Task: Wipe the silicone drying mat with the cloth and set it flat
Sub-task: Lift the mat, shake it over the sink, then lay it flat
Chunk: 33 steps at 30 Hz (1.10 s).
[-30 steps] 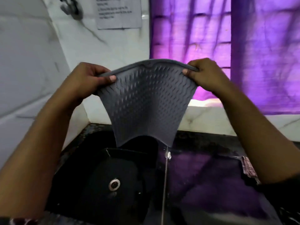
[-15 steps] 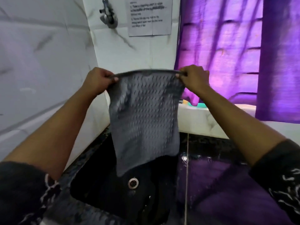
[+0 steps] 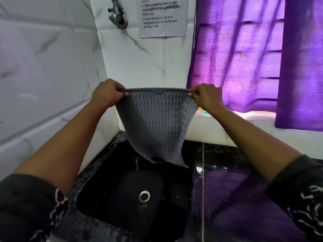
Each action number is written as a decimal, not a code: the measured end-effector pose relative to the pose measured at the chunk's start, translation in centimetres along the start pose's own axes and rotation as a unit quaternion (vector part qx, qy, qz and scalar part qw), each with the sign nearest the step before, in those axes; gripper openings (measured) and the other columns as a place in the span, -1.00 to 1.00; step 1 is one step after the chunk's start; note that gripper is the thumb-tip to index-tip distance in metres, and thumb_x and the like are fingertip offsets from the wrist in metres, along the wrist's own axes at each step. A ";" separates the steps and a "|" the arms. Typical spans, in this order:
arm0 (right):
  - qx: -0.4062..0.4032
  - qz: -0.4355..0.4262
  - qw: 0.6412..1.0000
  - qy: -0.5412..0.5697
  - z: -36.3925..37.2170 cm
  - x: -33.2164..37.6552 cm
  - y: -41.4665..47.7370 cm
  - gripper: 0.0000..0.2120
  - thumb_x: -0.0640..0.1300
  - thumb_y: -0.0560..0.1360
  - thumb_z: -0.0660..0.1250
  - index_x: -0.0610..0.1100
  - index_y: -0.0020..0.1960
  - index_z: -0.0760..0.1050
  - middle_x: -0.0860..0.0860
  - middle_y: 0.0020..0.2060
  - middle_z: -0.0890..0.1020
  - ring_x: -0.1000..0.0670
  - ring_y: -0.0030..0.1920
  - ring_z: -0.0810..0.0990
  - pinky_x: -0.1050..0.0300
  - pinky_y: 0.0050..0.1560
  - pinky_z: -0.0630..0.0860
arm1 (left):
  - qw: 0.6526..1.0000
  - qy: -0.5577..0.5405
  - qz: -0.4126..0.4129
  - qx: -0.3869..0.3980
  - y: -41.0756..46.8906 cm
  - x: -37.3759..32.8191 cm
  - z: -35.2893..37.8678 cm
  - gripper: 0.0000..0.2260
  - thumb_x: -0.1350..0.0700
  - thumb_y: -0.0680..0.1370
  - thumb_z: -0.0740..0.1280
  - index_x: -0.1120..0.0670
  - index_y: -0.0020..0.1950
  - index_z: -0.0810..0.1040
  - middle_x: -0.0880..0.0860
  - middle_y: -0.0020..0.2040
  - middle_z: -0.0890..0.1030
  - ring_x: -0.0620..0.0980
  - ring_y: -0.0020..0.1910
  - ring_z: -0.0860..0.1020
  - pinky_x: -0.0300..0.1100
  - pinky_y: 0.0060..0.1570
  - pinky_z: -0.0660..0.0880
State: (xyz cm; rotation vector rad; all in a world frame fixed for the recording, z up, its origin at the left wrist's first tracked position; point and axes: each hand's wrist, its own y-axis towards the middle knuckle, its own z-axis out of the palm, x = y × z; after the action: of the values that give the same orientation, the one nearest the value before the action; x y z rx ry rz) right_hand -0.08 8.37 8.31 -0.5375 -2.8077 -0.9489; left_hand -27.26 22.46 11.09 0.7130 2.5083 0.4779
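The grey silicone drying mat (image 3: pixel 155 123) is held up by its two top corners, gripped in the left hand (image 3: pixel 108 95) and the right hand (image 3: pixel 206 98). Its rimmed top edge is stretched level. The ridged sheet is hung downward, narrowed and curled at the bottom, above the sink (image 3: pixel 122 198).

A home kitchen: black sink (image 3: pixel 108 193), wall tap (image 3: pixel 118 16), marble tiles (image 3: pixel 43 58).

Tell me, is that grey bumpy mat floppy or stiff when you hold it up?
Probably floppy: the grey ridged silicone mat sags and narrows below the top edge pinched by the left hand and right hand. Likely light: two corner grips seem enough to hold it. Possibly slippery, as the black counter looks wet.
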 end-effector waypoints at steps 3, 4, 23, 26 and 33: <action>0.055 0.010 0.998 0.025 -1.8 -1.0 -0.1 -0.83 0.04 0.48 0.30 -0.03 -0.18 0.57 -0.08 -0.28 0.55 -0.18 -0.04 0.53 0.03 -0.12 0.35 | 1.000 -0.017 0.017 0.013 0.0 -1.0 -0.2 -0.84 -0.01 0.47 0.39 0.04 -0.05 0.67 0.08 -0.27 0.56 0.09 -0.19 0.52 -0.12 -0.15 0.43; 0.064 0.013 0.997 0.034 -2.8 -1.6 -0.3 -0.82 0.03 0.47 0.31 -0.03 -0.24 0.54 -0.08 -0.33 0.53 -0.17 -0.09 0.53 0.05 -0.16 0.36 | 0.999 -0.029 0.026 0.010 0.0 -1.6 -0.2 -0.84 0.00 0.47 0.40 0.05 -0.06 0.67 0.08 -0.28 0.57 0.10 -0.19 0.54 -0.13 -0.15 0.44; 0.030 0.067 0.994 0.075 -24.8 -14.8 -16.4 -0.83 -0.07 0.45 0.38 -0.19 -0.12 0.62 -0.23 -0.28 0.62 -0.08 -0.28 0.54 -0.10 -0.07 0.54 | 0.933 -0.294 0.163 0.132 -12.0 -20.7 -2.0 -0.93 0.17 0.46 0.42 0.02 -0.10 0.65 0.01 -0.35 0.63 -0.06 -0.32 0.56 -0.14 -0.23 0.60; 0.051 0.064 0.992 0.095 -27.2 -15.7 -19.8 -0.90 -0.07 0.45 0.38 -0.09 -0.16 0.63 -0.21 -0.27 0.65 -0.03 -0.32 0.55 -0.05 -0.13 0.55 | 0.921 -0.314 0.174 0.150 -14.4 -22.1 -1.7 -0.93 0.20 0.47 0.41 0.05 -0.09 0.63 -0.15 -0.51 0.59 -0.27 -0.52 0.51 -0.45 -0.63 0.33; 0.120 0.108 0.974 0.159 -28.2 -19.4 -22.4 -0.94 -0.08 0.41 0.42 -0.04 -0.22 0.64 -0.06 -0.31 0.66 -0.01 -0.30 0.57 0.03 -0.15 0.54 | 0.890 -0.332 0.146 0.275 -15.3 -24.2 0.6 -0.95 0.18 0.45 0.42 0.04 -0.17 0.67 -0.05 -0.39 0.66 -0.17 -0.42 0.59 -0.33 -0.47 0.51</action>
State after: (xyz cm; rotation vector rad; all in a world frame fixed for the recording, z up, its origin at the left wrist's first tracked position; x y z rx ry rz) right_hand 9.87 -31.01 13.60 -0.5823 -2.4688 -0.5821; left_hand -14.91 -3.40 12.34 1.2287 1.8676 -0.3693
